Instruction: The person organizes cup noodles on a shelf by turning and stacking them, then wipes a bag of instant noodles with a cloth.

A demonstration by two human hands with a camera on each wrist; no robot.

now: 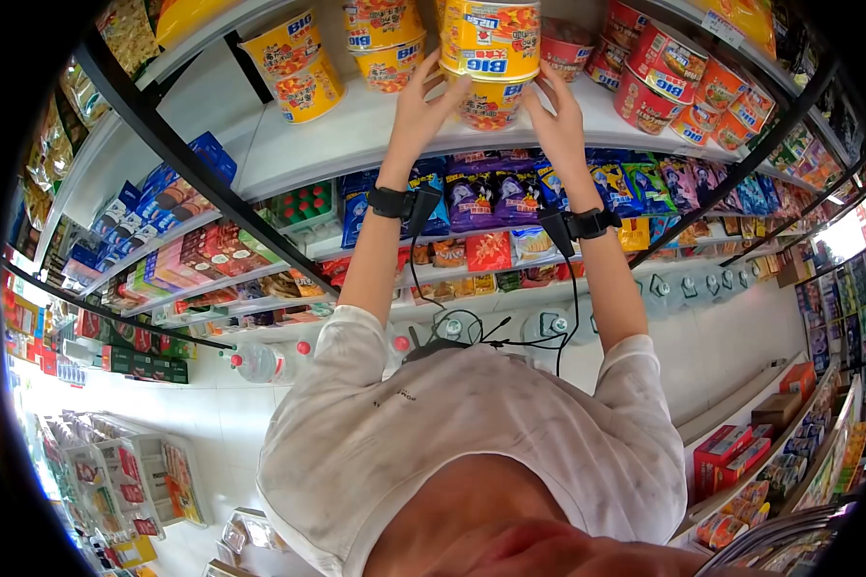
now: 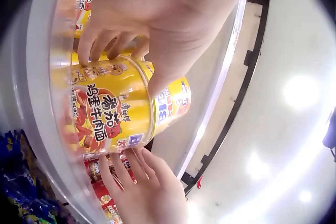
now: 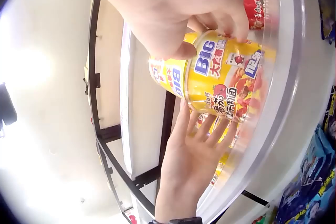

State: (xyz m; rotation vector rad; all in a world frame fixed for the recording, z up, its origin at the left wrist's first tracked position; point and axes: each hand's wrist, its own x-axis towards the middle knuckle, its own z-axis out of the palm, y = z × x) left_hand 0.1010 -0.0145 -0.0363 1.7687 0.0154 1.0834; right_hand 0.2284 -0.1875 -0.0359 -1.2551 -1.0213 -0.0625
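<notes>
Two yellow noodle tubs (image 1: 491, 58) stand stacked at the front of the upper white shelf. From one side the left hand (image 1: 423, 115) holds the lower tub, its thumb near the seam between the two. Opposite it, the right hand (image 1: 556, 120) holds the other side. In the left wrist view the left hand (image 2: 157, 19) curves over the yellow tub (image 2: 113, 106), with the right hand (image 2: 152, 192) across from it. The right wrist view has the right hand (image 3: 184, 8) around the tub (image 3: 220, 77) and the left hand (image 3: 191, 166) flat-fingered against its far side.
More yellow tubs (image 1: 303, 82) stand on the left, and red tubs (image 1: 659, 82) on the right. A clear raised lip (image 3: 273, 87) runs along the shelf front. Bagged snacks (image 1: 471, 197) fill the shelf below. Black uprights (image 1: 183, 154) flank the section. Cables hang between the wrists.
</notes>
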